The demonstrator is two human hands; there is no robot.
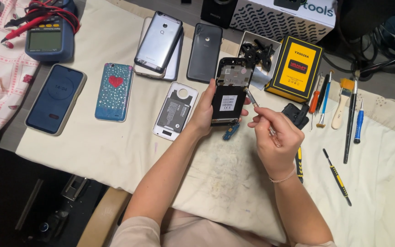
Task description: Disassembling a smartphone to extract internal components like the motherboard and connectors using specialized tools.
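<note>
My left hand (203, 114) grips an opened black phone (230, 91) upright by its left edge, its back cover off and its insides and a white label showing. My right hand (275, 137) holds a thin metal tool (253, 98) like a pen, its tip touching the phone's right edge. A small blue circuit part (230, 131) lies on the cloth just below the phone. A white back cover with a dark battery (175, 110) lies left of my left hand.
Several phones lie on the cream cloth (92, 142): a dark one (56, 98), a blue glittery case with a heart (114, 91), a silver one (158, 42) and a grey one (205, 52). A multimeter (47, 36), a yellow box (297, 67), a brush (342, 101) and screwdrivers (337, 176) surround the middle.
</note>
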